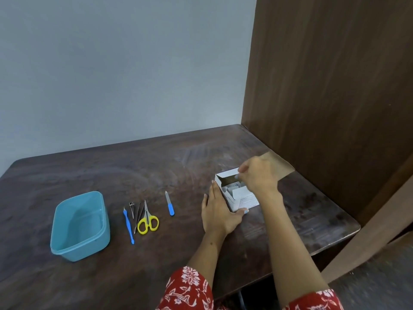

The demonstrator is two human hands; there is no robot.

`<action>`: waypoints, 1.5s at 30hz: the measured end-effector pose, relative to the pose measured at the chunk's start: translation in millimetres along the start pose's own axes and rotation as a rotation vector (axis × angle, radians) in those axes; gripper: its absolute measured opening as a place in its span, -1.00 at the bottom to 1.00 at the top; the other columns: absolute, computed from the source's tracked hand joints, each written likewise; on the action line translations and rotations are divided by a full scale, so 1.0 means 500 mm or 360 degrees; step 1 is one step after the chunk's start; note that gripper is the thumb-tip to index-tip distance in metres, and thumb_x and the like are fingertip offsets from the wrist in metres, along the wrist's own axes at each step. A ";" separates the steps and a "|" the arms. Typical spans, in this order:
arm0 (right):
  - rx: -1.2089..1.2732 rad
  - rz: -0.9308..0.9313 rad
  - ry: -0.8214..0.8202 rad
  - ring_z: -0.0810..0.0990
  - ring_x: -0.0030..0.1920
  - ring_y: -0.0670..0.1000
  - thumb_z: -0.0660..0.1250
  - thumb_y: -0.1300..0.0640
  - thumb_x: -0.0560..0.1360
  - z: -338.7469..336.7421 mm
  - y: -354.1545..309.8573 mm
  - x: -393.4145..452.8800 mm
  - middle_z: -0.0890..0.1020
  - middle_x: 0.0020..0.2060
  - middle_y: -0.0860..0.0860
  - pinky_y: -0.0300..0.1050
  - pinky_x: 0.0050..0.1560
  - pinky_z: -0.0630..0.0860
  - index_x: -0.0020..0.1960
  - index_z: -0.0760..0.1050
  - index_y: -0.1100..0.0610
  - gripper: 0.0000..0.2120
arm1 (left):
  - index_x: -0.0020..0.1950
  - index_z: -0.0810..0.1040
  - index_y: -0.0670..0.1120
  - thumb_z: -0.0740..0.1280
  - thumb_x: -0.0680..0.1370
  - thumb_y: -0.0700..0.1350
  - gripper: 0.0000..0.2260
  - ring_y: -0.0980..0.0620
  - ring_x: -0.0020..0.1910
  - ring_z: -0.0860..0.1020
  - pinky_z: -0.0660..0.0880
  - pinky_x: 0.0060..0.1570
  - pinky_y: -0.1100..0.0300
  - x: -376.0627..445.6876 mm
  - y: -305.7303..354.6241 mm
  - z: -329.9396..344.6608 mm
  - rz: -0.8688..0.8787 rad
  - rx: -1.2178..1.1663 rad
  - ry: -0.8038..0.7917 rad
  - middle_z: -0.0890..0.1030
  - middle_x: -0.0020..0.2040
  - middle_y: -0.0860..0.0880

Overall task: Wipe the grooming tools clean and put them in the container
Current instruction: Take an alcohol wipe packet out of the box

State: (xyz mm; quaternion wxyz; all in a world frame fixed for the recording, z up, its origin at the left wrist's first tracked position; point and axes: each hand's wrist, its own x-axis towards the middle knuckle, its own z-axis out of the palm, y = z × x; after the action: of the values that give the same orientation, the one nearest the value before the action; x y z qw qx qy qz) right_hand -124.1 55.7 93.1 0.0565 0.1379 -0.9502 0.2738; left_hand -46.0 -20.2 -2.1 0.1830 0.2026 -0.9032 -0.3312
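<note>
From the head camera, the step in hand is judged to be the first one: a wipe is being fetched from the small white cardboard box (237, 193), and none of the grooming tools has yet been touched. The box is steadied by the left hand (220, 212), laid flat against its near side with straight fingers and the thumb along its front edge. The right hand (259, 175) is reached in over the open top, its fingertips curled downward into the opening; whether anything is pinched there cannot be told, since the fingertips are partly hidden.

To the left of the left hand lie the blue-handled nail file (169, 203), then, further off, the yellow-handled scissors (148, 220), the tweezers (138, 217), a small dark pointed tool (132, 208) and a blue cuticle pusher (129, 225). Furthest left stands the light blue plastic container (64, 249), with no tool in it.

The next move is judged to call for a wipe to be drawn clear while the box is held down, and the nearest tool then lifted
</note>
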 end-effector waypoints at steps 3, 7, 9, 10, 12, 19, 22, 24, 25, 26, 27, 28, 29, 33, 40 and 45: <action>-0.0273 0.0014 -0.0106 0.58 -0.02 0.14 0.38 0.16 0.45 0.021 -0.011 -0.002 0.62 -0.02 0.09 -0.12 -0.18 0.44 0.04 0.57 0.17 -0.82 | 0.53 -0.12 -0.15 0.41 0.34 0.21 0.01 0.10 0.52 0.02 -0.13 0.47 0.18 -0.002 -0.001 0.000 0.0017 0.0001 -0.0002 0.03 0.56 -0.01; -0.0429 0.0024 -0.0210 0.57 0.03 0.13 0.39 0.18 0.43 0.042 -0.008 -0.005 0.59 0.02 0.10 -0.11 -0.15 0.44 0.09 0.53 0.17 -0.76 | 0.53 -0.09 -0.15 0.40 0.36 0.19 -0.03 0.08 0.52 0.04 -0.12 0.47 0.17 -0.002 -0.002 0.002 0.0058 0.0011 0.0019 0.04 0.55 -0.04; -0.0475 0.0015 -0.0237 0.57 0.05 0.12 0.37 0.18 0.45 0.049 -0.008 -0.003 0.58 0.04 0.08 -0.11 -0.13 0.44 0.12 0.53 0.15 -0.75 | 0.53 -0.09 -0.15 0.40 0.36 0.20 -0.02 0.07 0.52 0.05 -0.10 0.47 0.17 -0.002 -0.002 0.003 0.0071 0.0014 0.0028 0.06 0.55 -0.04; -0.0498 0.0022 -0.0243 0.57 0.07 0.12 0.35 0.20 0.46 0.051 -0.010 -0.003 0.58 0.06 0.08 -0.11 -0.12 0.42 0.13 0.52 0.15 -0.75 | 0.53 -0.09 -0.15 0.40 0.35 0.21 -0.02 0.07 0.52 0.06 -0.10 0.47 0.16 -0.002 -0.003 0.004 0.0072 0.0013 0.0033 0.06 0.55 -0.04; -0.0525 0.0039 -0.0231 0.55 0.11 0.13 0.31 0.22 0.47 0.053 -0.011 -0.002 0.57 0.10 0.09 -0.12 -0.11 0.38 0.14 0.49 0.17 -0.76 | 0.53 -0.09 -0.15 0.40 0.35 0.22 -0.02 0.06 0.52 0.07 -0.08 0.48 0.15 -0.003 -0.004 0.005 0.0072 0.0011 0.0041 0.07 0.55 -0.04; -0.0666 -0.0024 -0.0273 0.56 0.12 0.12 0.29 0.22 0.49 0.050 -0.014 -0.009 0.57 0.11 0.08 -0.09 -0.04 0.43 0.14 0.46 0.16 -0.77 | 0.53 -0.08 -0.15 0.40 0.35 0.21 -0.03 0.08 0.52 0.06 -0.10 0.48 0.16 -0.002 -0.005 0.006 0.0079 0.0014 0.0047 0.07 0.55 -0.03; -0.0639 0.0001 -0.0264 0.56 0.10 0.13 0.30 0.23 0.48 0.047 -0.017 -0.006 0.58 0.11 0.08 -0.10 -0.11 0.40 0.14 0.47 0.16 -0.76 | 0.53 -0.10 -0.14 0.39 0.36 0.23 -0.02 0.08 0.52 0.04 -0.10 0.48 0.16 -0.002 -0.005 0.007 0.0066 0.0031 0.0032 0.05 0.55 -0.04; -0.0632 0.0010 -0.0279 0.56 0.11 0.13 0.30 0.22 0.48 0.044 -0.016 -0.007 0.57 0.10 0.08 -0.10 -0.13 0.38 0.14 0.47 0.16 -0.76 | 0.53 -0.10 -0.14 0.38 0.36 0.23 -0.02 0.08 0.52 0.03 -0.09 0.49 0.16 -0.001 -0.005 0.007 0.0067 0.0032 0.0027 0.04 0.55 -0.03; -0.0651 -0.0002 -0.0302 0.56 0.10 0.12 0.30 0.21 0.48 0.043 -0.015 -0.009 0.57 0.10 0.08 -0.10 -0.12 0.37 0.14 0.46 0.16 -0.76 | 0.53 -0.09 -0.14 0.39 0.36 0.23 -0.02 0.08 0.52 0.04 -0.09 0.49 0.15 -0.001 -0.005 0.007 0.0071 0.0030 0.0031 0.05 0.55 -0.03; -0.0687 -0.0016 -0.0325 0.56 0.10 0.12 0.31 0.19 0.48 0.045 -0.015 -0.010 0.57 0.10 0.07 -0.11 -0.12 0.37 0.13 0.46 0.15 -0.77 | 0.53 -0.09 -0.15 0.39 0.35 0.22 -0.02 0.08 0.52 0.05 -0.09 0.49 0.15 -0.001 -0.005 0.007 0.0074 0.0024 0.0037 0.07 0.55 -0.04; -0.0719 -0.0026 -0.0337 0.56 0.10 0.11 0.31 0.18 0.48 0.046 -0.016 -0.010 0.57 0.10 0.06 -0.11 -0.12 0.37 0.13 0.45 0.14 -0.77 | 0.53 -0.09 -0.16 0.40 0.35 0.21 -0.02 0.08 0.52 0.06 -0.09 0.48 0.15 -0.001 -0.004 0.006 0.0074 0.0013 0.0041 0.08 0.55 -0.04; -0.0728 -0.0024 -0.0342 0.56 0.11 0.10 0.31 0.17 0.48 0.047 -0.018 -0.009 0.57 0.11 0.06 -0.11 -0.12 0.37 0.14 0.45 0.14 -0.76 | 0.53 -0.08 -0.16 0.40 0.35 0.20 -0.02 0.08 0.52 0.07 -0.09 0.48 0.15 -0.002 -0.004 0.006 0.0072 0.0004 0.0041 0.09 0.54 -0.04; -0.0713 -0.0014 -0.0342 0.56 0.11 0.11 0.32 0.18 0.48 0.047 -0.021 -0.008 0.57 0.11 0.06 -0.11 -0.13 0.37 0.16 0.45 0.14 -0.74 | 0.53 -0.09 -0.16 0.41 0.35 0.20 -0.02 0.08 0.52 0.07 -0.10 0.48 0.16 -0.002 -0.003 0.005 0.0066 0.0001 0.0036 0.09 0.54 -0.04; -0.0459 0.0047 -0.0308 0.55 0.09 0.14 0.33 0.16 0.48 0.041 -0.017 0.002 0.57 0.09 0.08 -0.09 -0.11 0.40 0.14 0.48 0.16 -0.75 | 0.53 -0.09 -0.15 0.39 0.35 0.23 -0.02 0.09 0.52 0.02 -0.11 0.48 0.16 -0.001 -0.004 0.006 0.0042 0.0034 0.0020 0.03 0.56 -0.04; 0.0405 0.0022 -0.0382 0.40 -0.30 0.04 0.24 0.29 0.42 0.008 0.029 0.018 0.46 -0.39 0.05 -0.13 -0.32 0.31 -0.32 0.49 0.30 -0.84 | 0.53 -0.07 -0.16 0.41 0.32 0.24 0.01 0.10 0.52 0.03 -0.08 0.48 0.15 0.000 -0.003 0.007 0.0018 0.0047 0.0034 0.05 0.55 -0.02; 0.0895 0.0104 -0.0392 0.50 -0.37 -0.04 0.19 0.27 0.51 -0.015 0.034 0.017 0.55 -0.39 0.08 -0.18 -0.29 0.43 -0.10 0.58 0.22 -0.82 | 0.52 -0.08 -0.18 0.41 0.33 0.23 0.01 0.08 0.52 0.05 -0.08 0.48 0.15 -0.001 -0.001 0.004 0.0040 0.0065 0.0039 0.07 0.55 -0.05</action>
State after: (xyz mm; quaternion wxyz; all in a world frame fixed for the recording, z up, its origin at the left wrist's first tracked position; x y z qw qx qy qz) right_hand -136.9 71.8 92.4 -0.1083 0.1495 -0.8407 0.5090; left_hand -46.3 -19.1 -4.1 0.1941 0.1990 -0.9099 -0.3079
